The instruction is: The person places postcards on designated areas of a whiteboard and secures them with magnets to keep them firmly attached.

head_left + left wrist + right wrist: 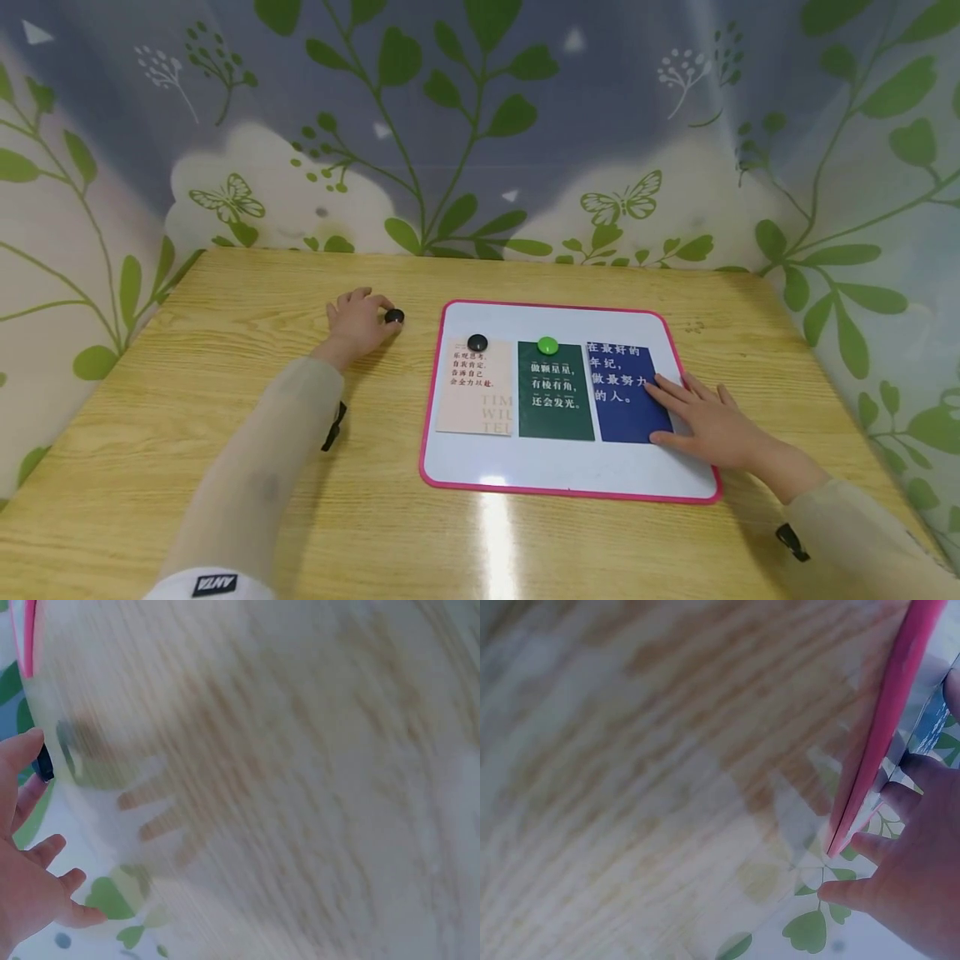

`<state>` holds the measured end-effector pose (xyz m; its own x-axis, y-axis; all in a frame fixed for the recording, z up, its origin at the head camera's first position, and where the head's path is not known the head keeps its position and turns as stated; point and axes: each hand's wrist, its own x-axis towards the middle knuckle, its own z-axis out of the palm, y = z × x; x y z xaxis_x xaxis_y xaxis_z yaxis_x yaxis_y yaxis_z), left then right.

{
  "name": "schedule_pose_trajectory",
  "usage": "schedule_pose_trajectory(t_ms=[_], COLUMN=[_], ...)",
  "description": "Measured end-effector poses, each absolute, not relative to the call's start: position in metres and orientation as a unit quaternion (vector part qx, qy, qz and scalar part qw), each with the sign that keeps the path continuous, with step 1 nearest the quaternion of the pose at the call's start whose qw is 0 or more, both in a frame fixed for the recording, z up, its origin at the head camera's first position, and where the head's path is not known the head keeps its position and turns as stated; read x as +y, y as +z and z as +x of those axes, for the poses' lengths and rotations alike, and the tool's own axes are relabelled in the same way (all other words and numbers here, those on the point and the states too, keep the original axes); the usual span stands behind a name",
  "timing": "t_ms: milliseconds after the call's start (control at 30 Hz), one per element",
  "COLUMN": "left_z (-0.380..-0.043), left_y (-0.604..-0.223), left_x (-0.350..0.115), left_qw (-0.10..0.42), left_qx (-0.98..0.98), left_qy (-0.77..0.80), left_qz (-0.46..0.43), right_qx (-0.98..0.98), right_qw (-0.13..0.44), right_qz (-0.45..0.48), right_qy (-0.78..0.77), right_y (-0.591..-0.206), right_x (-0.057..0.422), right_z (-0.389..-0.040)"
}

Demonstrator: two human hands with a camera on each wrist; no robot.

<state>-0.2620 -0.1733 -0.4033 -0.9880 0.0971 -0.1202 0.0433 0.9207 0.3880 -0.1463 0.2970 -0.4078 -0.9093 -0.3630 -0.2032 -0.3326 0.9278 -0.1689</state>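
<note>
Between thumb and index finger, my left hand pinches a round black magnet left of the whiteboard; the left wrist view shows this magnet edge-on. My right hand rests on the right side of the pink-framed whiteboard, its fingers spread and touching the edge of a blue card. A green card lies in the middle with a green magnet at its top. On the left, a cream card has another black magnet at its top.
The whiteboard lies on a wooden table. Behind and beside the table stand walls covered with a leaf-and-butterfly pattern. Light glares off the tabletop below the board.
</note>
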Motion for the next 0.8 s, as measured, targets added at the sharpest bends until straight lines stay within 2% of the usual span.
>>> schedule_pose_trajectory(t_ms=[433, 800], left_z=[-0.264, -0.268], left_y=[-0.391, -0.380], left_x=[-0.148, -0.097], left_qw=[0.053, 0.031], left_qx=[0.974, 0.971], left_qy=[0.211, 0.213], left_qz=[0.070, 0.105], right_qx=[0.975, 0.976], right_qw=[0.117, 0.120], right_qz=[-0.179, -0.178], right_qy=[-0.061, -0.044], right_y=[-0.409, -0.407], right_x=[0.297, 0.295], right_z=[-0.147, -0.148])
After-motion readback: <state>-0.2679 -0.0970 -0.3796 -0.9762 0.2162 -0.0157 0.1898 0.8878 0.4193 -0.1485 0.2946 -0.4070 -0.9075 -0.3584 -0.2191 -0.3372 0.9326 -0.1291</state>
